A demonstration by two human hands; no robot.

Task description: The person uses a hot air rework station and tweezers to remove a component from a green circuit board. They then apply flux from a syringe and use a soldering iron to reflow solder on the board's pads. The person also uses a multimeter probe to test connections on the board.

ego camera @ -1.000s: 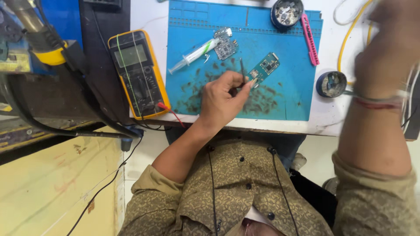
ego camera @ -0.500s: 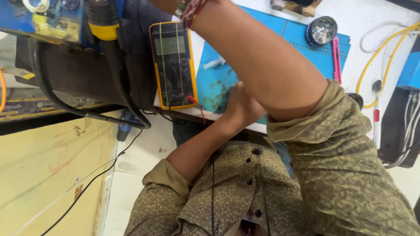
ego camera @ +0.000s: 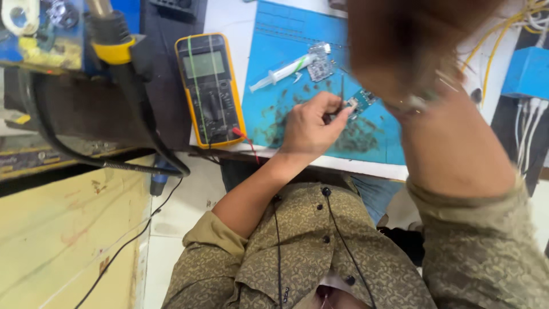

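Your left hand (ego camera: 309, 129) rests on the blue mat (ego camera: 274, 86) of the worktop (ego camera: 229, 23), its grip pinched around thin dark tweezers (ego camera: 341, 91) whose tips meet the small green circuit board (ego camera: 360, 100) lying on the mat just beside your fingertips. Your right hand (ego camera: 412, 46) is lifted close to the camera and blurred, so you cannot tell whether its grip is spread or closed. A syringe (ego camera: 283, 71) lies above, and a yellow multimeter (ego camera: 209, 88) sits left of the mat
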